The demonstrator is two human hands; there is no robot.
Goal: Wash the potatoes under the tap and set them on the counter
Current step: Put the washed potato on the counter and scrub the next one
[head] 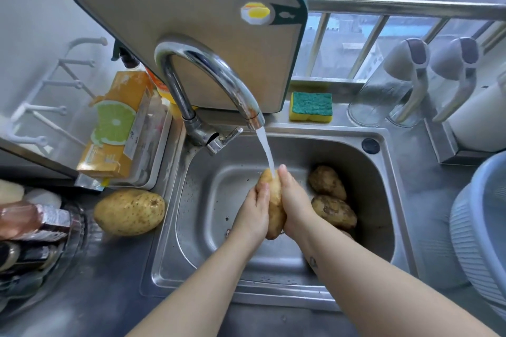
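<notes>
Over the steel sink (383, 200) I hold a long potato (273, 200) between both hands. My left hand (254, 213) grips its left side and my right hand (294, 202) grips its right side. Water runs from the tap (219, 74) onto the potato's top end. Two dirty brown potatoes (327, 182) (334, 210) lie in the sink at the right, and my right forearm partly hides what sits beyond them. One pale, clean-looking potato (130, 212) rests on the counter left of the sink.
A cutting board (191, 22) leans behind the tap. A yellow-green sponge (311, 106) lies on the sink's back ledge. An orange box (117, 123) sits in a tray at left. Glass jugs (388, 85) and a plastic basin (482, 227) stand at right. Jars crowd the near left counter.
</notes>
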